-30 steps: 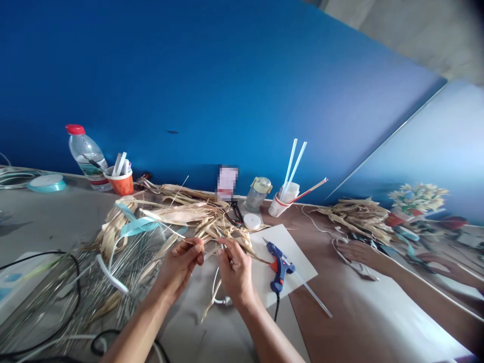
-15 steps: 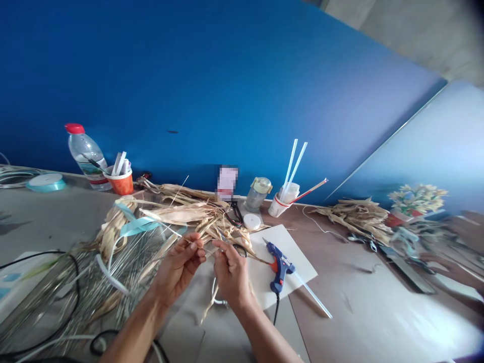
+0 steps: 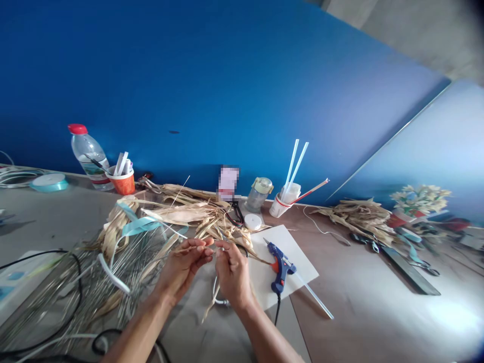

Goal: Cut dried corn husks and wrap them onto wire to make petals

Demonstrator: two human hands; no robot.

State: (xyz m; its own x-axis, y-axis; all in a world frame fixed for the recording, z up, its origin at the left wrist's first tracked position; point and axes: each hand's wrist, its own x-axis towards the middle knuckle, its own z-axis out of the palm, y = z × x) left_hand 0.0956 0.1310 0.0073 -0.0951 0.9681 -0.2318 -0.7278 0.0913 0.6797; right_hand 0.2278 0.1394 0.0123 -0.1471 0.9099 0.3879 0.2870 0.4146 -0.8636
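My left hand [image 3: 185, 267] is pinched, its fingertips close to those of my right hand [image 3: 231, 272], whose fingers are curled closed. Something thin and pale seems to lie between the two hands, too small to make out. Behind them are dried corn husks [image 3: 189, 213]. Many thin wires [image 3: 124, 272] lie left of my left hand, with a light blue ribbon [image 3: 139, 226] over them. A blue glue gun [image 3: 280, 267] rests on white paper [image 3: 302, 259] to the right of my right hand.
Along the blue wall stand a bottle [image 3: 88, 156], an orange cup [image 3: 121, 181], a glass jar [image 3: 259, 195] and a white cup [image 3: 282, 203] with glue sticks. A dark blade-like tool [image 3: 410, 269] and flowers [image 3: 419, 199] are at the right. Black cable [image 3: 79, 287] crosses the left.
My left hand has moved right, closer to my right hand, and the thin white strand at its fingers no longer shows there. Another person's hands have left the right edge.
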